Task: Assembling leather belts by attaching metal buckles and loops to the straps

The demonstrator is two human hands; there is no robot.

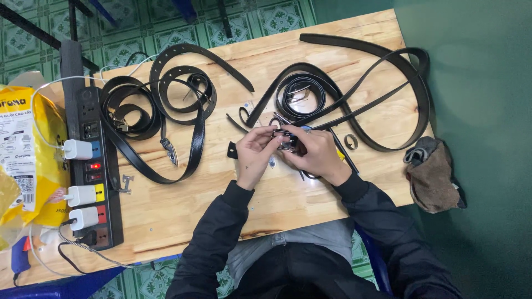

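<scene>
- Pale wooden table (221,182) stands over a green patterned tile floor (166,25), with a plain green floor off its right edge.
- Near the table's middle, a small metal belt buckle (286,140) is pinched between both hands, just above the tabletop.
- Left hand (253,152) has its fingertips closed on the buckle's left side; right hand (316,152) is curled round its right side, thumb and fingers clamped on it.
- Both arms wear dark sleeves (221,232) reaching in from the table's near edge.
- Just behind the buckle lies a coiled black belt (302,91), its long strap looping out to the right and toward the far right corner.
- Small black leather loop (351,142) lies right of the buckle, close to the right hand.
- Left of the buckle, well apart, a heap of tangled black belts (160,105) spreads over the table's left half.
- Farther left, a black power strip (91,166) runs along the table, with white chargers (82,195) plugged in and one red switch lit.
- Beyond the strip, at the left edge, sits a yellow printed bag (25,155).
- Right of the buckle, hanging off the table's right edge, is a brown-grey cloth (432,174).
</scene>
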